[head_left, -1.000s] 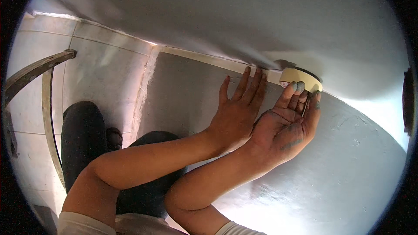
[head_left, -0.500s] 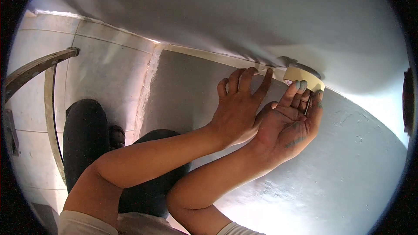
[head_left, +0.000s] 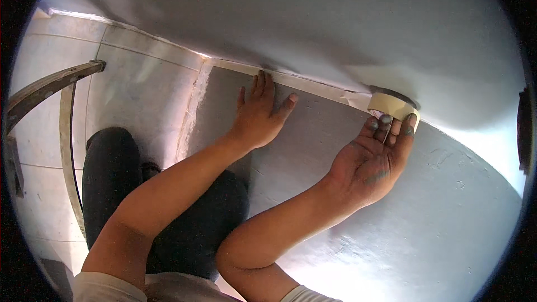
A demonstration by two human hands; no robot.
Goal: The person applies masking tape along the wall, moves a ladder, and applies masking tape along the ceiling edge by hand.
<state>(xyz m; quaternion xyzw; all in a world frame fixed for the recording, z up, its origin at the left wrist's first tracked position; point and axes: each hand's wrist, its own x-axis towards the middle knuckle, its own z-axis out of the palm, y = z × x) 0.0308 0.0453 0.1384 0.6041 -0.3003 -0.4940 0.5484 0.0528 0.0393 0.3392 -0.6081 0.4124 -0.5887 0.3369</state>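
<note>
A roll of cream masking tape (head_left: 396, 106) is held by my right hand (head_left: 366, 170), palm turned up and fingers curled at the roll's near side. Grey smudges mark that hand's fingers and palm. A thin light sliver shows between its fingers; I cannot tell what it is. From the roll, a strip of tape (head_left: 319, 91) runs left along the line where the grey surface (head_left: 330, 134) meets the wall. My left hand (head_left: 257, 113) lies with fingers spread, their tips on the strip near its left part and the thumb held apart.
The grey wall (head_left: 279, 11) rises along the far side. Pale tiles (head_left: 145, 89) cover the area at left, bordered by a rough whitish edge (head_left: 193, 100). A worn wooden frame (head_left: 53, 86) stands far left. My dark-trousered knees (head_left: 112, 162) are below. A dark object (head_left: 524, 131) sits far right.
My left hand has moved left along the strip, away from the roll. My right hand stays near the same place, its fingers now more curled at the roll.
</note>
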